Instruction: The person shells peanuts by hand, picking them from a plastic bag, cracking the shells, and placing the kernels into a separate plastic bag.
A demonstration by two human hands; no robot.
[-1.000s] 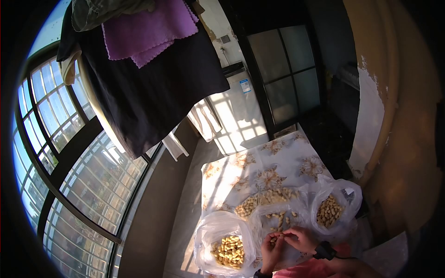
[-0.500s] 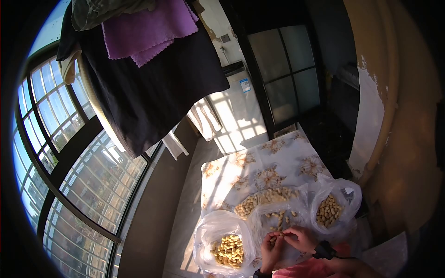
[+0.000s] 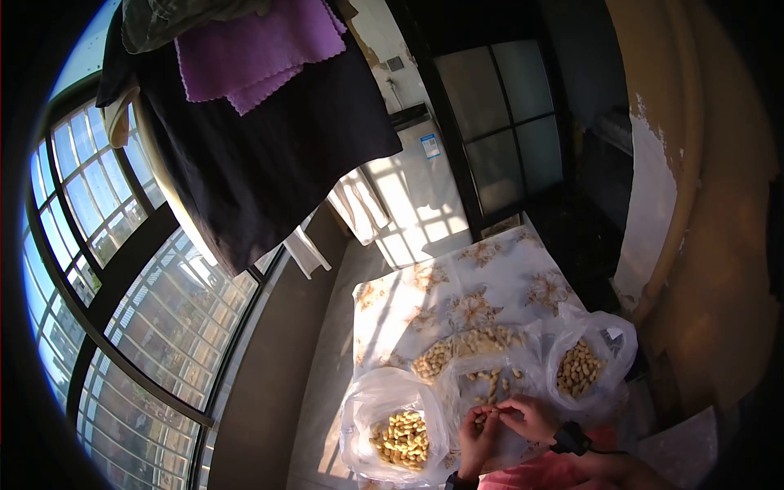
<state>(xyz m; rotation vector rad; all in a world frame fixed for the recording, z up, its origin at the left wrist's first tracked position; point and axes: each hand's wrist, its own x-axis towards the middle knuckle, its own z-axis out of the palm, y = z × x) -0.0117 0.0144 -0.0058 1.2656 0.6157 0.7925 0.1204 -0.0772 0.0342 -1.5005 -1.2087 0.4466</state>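
Observation:
My left hand point(image 3: 478, 443) is at the table's near edge, its fingers curled around a few peanuts point(image 3: 480, 421). My right hand point(image 3: 529, 420), with a black band on the wrist, pinches at a peanut against the left fingertips. The two hands touch there, and the pinched piece is mostly hidden. Just beyond them an open clear plastic bag point(image 3: 523, 365) holds scattered peanuts point(image 3: 493, 379). To the left, a white plastic bag point(image 3: 356, 408) contains sunlit peanuts point(image 3: 402, 441). On the right another plastic bag point(image 3: 624, 343) contains more peanuts point(image 3: 581, 370).
A flowered tablecloth point(image 3: 457, 282) covers the table, with a heap of peanuts point(image 3: 457, 347) in clear plastic behind the middle bag. Dark clothing point(image 3: 278, 163) and a purple cloth point(image 3: 261, 53) hang overhead at left. Barred windows point(image 3: 171, 318) line the left side.
The view has shifted very slightly. My hands stay together in nearly the same place, with only small finger movement. The bags have not moved.

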